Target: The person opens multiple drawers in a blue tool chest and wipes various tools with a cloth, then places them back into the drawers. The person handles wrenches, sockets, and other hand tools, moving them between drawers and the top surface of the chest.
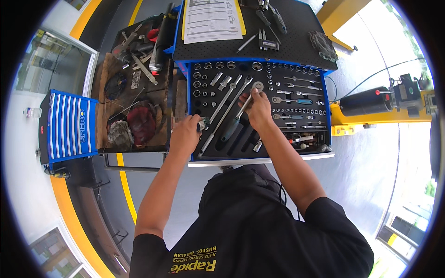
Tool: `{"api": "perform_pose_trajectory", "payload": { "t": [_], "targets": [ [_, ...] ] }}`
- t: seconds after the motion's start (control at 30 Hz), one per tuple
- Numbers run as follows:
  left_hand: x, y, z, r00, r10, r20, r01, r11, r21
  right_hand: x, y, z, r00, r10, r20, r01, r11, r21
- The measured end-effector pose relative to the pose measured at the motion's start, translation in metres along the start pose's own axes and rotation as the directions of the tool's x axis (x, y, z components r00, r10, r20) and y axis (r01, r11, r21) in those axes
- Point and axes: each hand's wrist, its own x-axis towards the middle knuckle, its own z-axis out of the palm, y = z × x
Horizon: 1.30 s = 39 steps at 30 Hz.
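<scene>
Right hand (259, 111): fingers curled closely round the shaft of 1 large ratchet (234, 125); round head beyond the fingers on the far side, grey-blue grip slanting near and left of them. Contact between ratchet and foam: cannot tell.

Left hand (186, 132): fingers drawn together at the drawer's left side, around 1 small metallic piece (202, 124), partly hidden; exact kind cannot be told.

Progress, as judged: drawer (262, 161) pulled out, ratchet taken in hand; its seating in a recess, and the small piece's placing, not evident as done.

Beside the ratchet, left: 2 long bars (225, 102), slanted in the foam. Far left: rows of sockets (219, 65). Right: 2 smaller ratchets (289, 100), lying crosswise. Near right: compartment of loose parts (303, 140).

Beyond the drawer: clipboard (213, 23) with printed sheet, and 1 crumpled dark rag (323, 45). Left: desk (103, 88) bearing mixed tools and 1 red cloth (141, 123).
</scene>
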Motion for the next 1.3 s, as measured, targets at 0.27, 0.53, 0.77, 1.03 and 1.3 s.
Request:
{"api": "perform_pose_trajectory", "payload": {
  "t": [0.27, 0.53, 0.77, 1.03, 1.3],
  "targets": [
    [0.032, 0.013, -0.002, 0.959, -0.198, 0.203, 0.153, 0.964, 0.217, 0.014, -0.025, -0.034, 0.973, 0.188, 0.134, -0.055, 0.755, -0.654],
    [0.047, -0.011, -0.009, 0.938, -0.131, 0.32, 0.117, 0.991, 0.063, 0.009, -0.025, -0.029, 0.95, 0.291, 0.117, -0.09, 0.61, -0.788],
    [0.029, -0.031, -0.018, 0.971, -0.172, 0.167, 0.19, 0.977, -0.094, 0.045, -0.073, -0.033, 0.93, 0.361, 0.063, -0.029, 0.244, -0.969],
    [0.016, -0.021, -0.008, 0.967, -0.241, 0.081, 0.247, 0.966, -0.075, 0.07, -0.068, -0.02, 0.966, 0.25, 0.057, 0.063, -0.015, -0.998],
    [-0.015, -0.047, -0.025, 0.908, -0.42, 0.006, 0.394, 0.848, -0.354, 0.039, -0.067, -0.025, 0.953, -0.034, 0.302, 0.255, -0.45, -0.856]
  ]
}}
